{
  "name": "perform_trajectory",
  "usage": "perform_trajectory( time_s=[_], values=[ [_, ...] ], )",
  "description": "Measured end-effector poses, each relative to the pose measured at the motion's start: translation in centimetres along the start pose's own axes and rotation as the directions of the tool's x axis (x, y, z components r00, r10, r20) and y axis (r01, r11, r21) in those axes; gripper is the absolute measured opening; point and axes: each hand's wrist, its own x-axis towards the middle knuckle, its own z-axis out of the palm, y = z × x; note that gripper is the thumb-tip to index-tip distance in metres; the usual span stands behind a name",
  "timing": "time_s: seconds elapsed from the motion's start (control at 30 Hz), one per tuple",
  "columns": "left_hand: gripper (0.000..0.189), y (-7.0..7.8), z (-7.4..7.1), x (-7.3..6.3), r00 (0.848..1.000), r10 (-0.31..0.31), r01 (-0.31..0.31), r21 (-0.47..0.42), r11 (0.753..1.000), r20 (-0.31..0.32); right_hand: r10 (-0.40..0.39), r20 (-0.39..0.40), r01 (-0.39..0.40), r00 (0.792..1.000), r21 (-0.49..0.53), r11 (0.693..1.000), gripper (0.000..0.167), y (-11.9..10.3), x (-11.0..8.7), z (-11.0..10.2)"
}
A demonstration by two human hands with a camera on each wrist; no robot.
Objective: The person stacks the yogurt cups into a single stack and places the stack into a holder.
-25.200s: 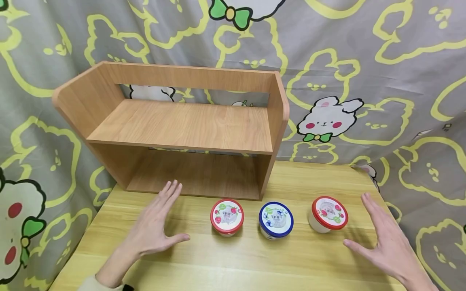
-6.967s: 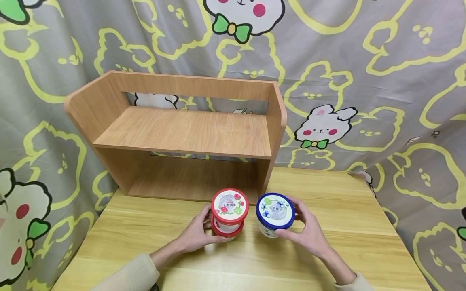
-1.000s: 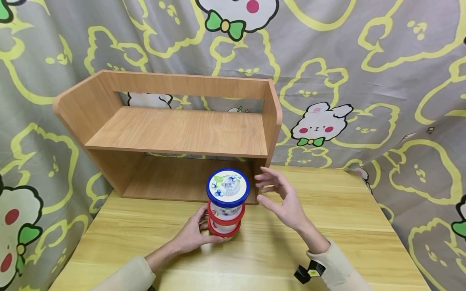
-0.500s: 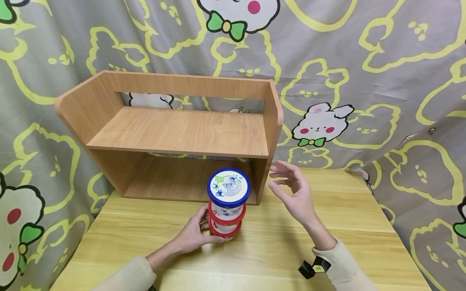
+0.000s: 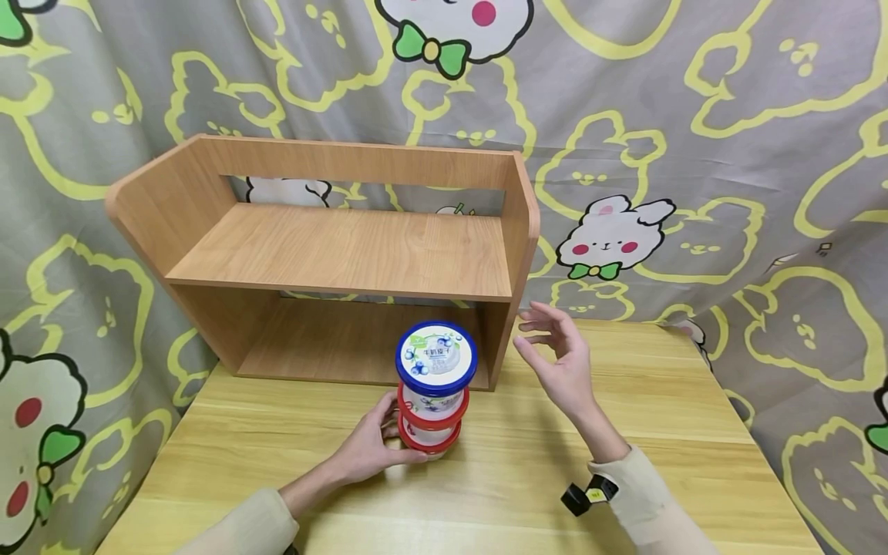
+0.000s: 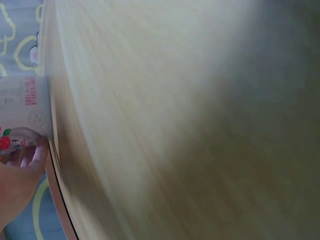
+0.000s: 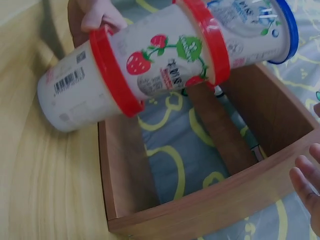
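Note:
Three lidded dessert tubs form one upright stack on the table before the shelf. On top is the blue-lidded tub (image 5: 436,359), printed with blueberries. Under it come the middle red-lidded tub (image 7: 160,57), with strawberries on its side, and the bottom red-lidded tub (image 7: 75,92). My left hand (image 5: 368,445) holds the bottom tub from the left, thumb in front and fingers behind it. Apart from the stack, to its right, my right hand (image 5: 560,362) hovers near the shelf's right side with relaxed fingers and holds nothing.
A two-level wooden shelf (image 5: 340,247) stands at the back left, close behind the stack. The wooden table (image 5: 666,416) stretches away to the right. A patterned grey curtain (image 5: 728,169) hangs around the back and sides.
The tubs stood apart at first; later one red-lidded tub was on the other, and now the blue-lidded one tops them. Over the last second my right hand drew away rightward.

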Motion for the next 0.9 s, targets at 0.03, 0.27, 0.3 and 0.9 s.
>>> perform_trajectory(
  time_s=[0.03, 0.27, 0.3, 0.9],
  values=[
    [0.094, 0.0, 0.0, 0.0, 1.0, -0.001, 0.001, -0.002, 1.0, 0.001, 0.005, -0.004, -0.005, 1.0, -0.007, 1.0, 0.054, 0.2, 0.0, 0.1],
    [0.094, -0.1, 0.0, 0.0, 1.0, -0.003, 0.003, -0.01, 1.0, 0.002, 0.042, -0.027, -0.043, 0.999, -0.032, 0.999, 0.054, 1.3, 0.5, 0.6],
    [0.094, -0.1, 0.0, 0.0, 1.0, -0.004, 0.004, -0.012, 1.0, 0.004, 0.045, -0.031, -0.046, 0.999, -0.032, 0.998, 0.054, 1.4, 0.6, 0.7],
    [0.093, 0.0, 0.1, 0.0, 1.0, -0.02, 0.02, -0.005, 1.0, -0.001, 0.08, -0.046, -0.081, 0.996, -0.033, 0.996, 0.048, 2.5, 1.3, 1.5]
  ],
)
